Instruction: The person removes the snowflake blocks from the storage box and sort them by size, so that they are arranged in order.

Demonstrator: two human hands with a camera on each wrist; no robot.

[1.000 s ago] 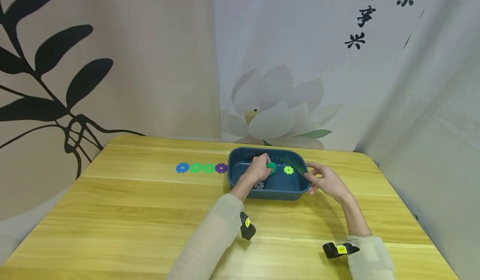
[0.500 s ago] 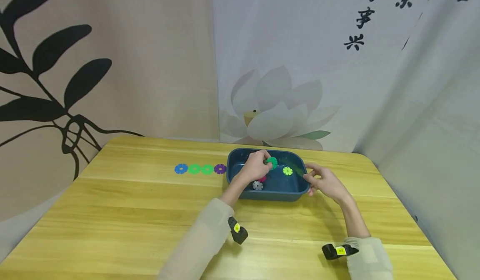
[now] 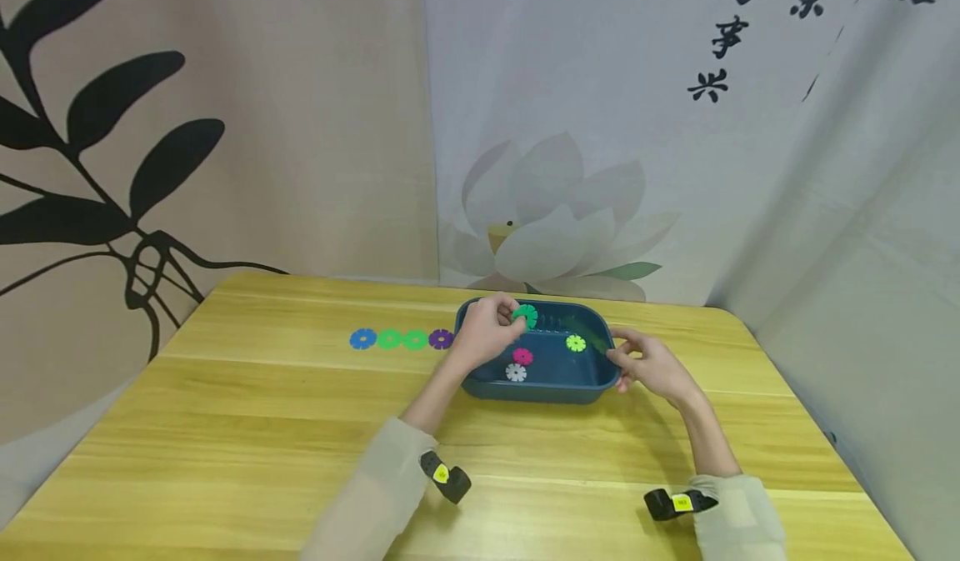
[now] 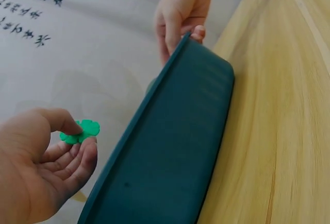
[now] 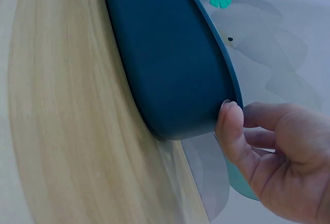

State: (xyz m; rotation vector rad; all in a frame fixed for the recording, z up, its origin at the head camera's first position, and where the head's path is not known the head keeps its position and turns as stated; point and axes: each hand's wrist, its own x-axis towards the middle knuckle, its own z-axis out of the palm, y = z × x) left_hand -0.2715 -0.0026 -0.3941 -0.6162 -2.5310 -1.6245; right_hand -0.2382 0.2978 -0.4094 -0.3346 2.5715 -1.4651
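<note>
My left hand (image 3: 483, 332) pinches a green notched plastic disc (image 3: 528, 317) between thumb and fingers, over the left part of a dark blue basin (image 3: 555, 393). In the left wrist view the disc (image 4: 88, 128) is raised above the basin's rim. At the basin's right end, my right hand (image 3: 654, 367) holds the rim; the right wrist view has its thumb (image 5: 231, 123) against the outside wall. Inside the basin lie a pink disc (image 3: 522, 357), a white disc (image 3: 516, 373) and a yellow-green disc (image 3: 576, 343). The left hand and forearm cover the basin's left end.
To the left of the basin, a row of discs lies on the wooden table (image 3: 262, 428): a blue one (image 3: 363, 338), two light green ones (image 3: 389, 339) and a purple one (image 3: 441, 339) close by the basin wall. A printed curtain (image 3: 337, 127) hangs behind the table.
My left hand has lifted the green disc from inside the basin and moved left with it, uncovering the pink and white discs. My right hand stays at the basin's right end.
</note>
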